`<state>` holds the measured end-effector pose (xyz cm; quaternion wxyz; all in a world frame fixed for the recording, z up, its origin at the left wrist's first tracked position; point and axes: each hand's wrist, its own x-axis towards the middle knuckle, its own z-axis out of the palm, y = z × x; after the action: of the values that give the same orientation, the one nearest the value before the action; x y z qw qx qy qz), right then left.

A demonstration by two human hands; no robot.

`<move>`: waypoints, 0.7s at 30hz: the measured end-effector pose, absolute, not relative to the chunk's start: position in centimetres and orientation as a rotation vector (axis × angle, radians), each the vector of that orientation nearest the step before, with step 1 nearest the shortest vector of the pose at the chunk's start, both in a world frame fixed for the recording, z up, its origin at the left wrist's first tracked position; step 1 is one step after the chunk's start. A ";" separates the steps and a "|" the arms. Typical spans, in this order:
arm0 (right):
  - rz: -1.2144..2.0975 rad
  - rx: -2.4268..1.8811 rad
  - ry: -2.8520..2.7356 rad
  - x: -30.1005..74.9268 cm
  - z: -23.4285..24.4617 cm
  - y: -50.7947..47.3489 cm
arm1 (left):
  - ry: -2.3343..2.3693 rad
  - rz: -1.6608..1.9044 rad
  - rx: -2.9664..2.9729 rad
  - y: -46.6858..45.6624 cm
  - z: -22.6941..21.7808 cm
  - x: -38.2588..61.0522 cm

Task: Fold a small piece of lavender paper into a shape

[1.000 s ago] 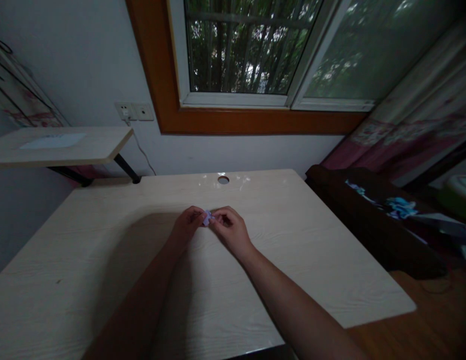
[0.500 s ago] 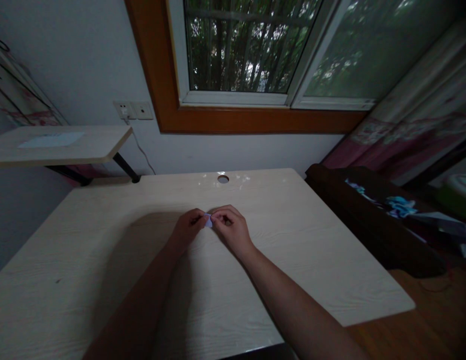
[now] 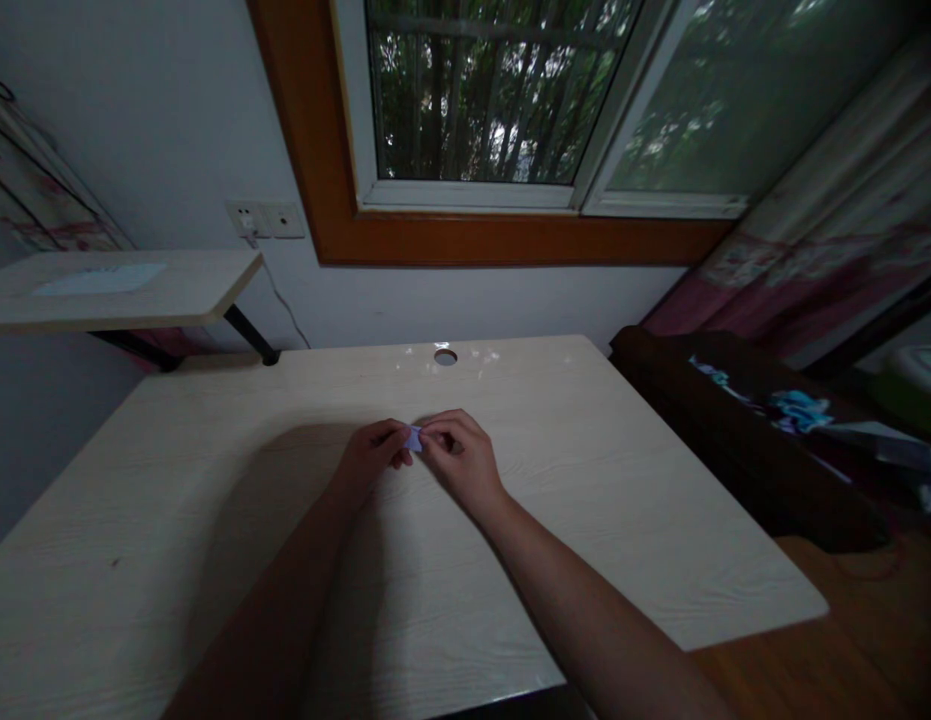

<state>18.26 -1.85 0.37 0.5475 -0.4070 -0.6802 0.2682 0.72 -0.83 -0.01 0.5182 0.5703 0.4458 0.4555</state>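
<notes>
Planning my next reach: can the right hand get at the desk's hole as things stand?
Probably yes: nothing visible stands between the right hand and the hole, though that hand appears to be pinching the purple piece.

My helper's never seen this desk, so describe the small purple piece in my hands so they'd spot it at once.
Below the window is a pale desk with a round hole near its far edge. Nearer than the hole, the left hand and right hand almost meet, pinching the small purple piece between them. Its light purple colour sets it apart from the fingers and desk.
</notes>
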 end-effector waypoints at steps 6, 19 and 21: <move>0.570 -0.944 -1.661 18.2 0.3 -2.0 | 1.018 1.078 1.271 -0.8 -0.4 0.7; 0.233 -0.910 -1.951 18.6 0.3 -2.2 | 0.992 1.100 1.186 -0.8 -0.3 0.8; 0.177 -0.895 -1.991 18.7 0.4 -2.2 | 0.985 1.100 1.148 -0.9 -0.1 0.9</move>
<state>18.66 -2.23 0.38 0.4579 -0.3633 -0.8082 0.0717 0.88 -0.88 -0.12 0.5935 0.4939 0.4240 0.4733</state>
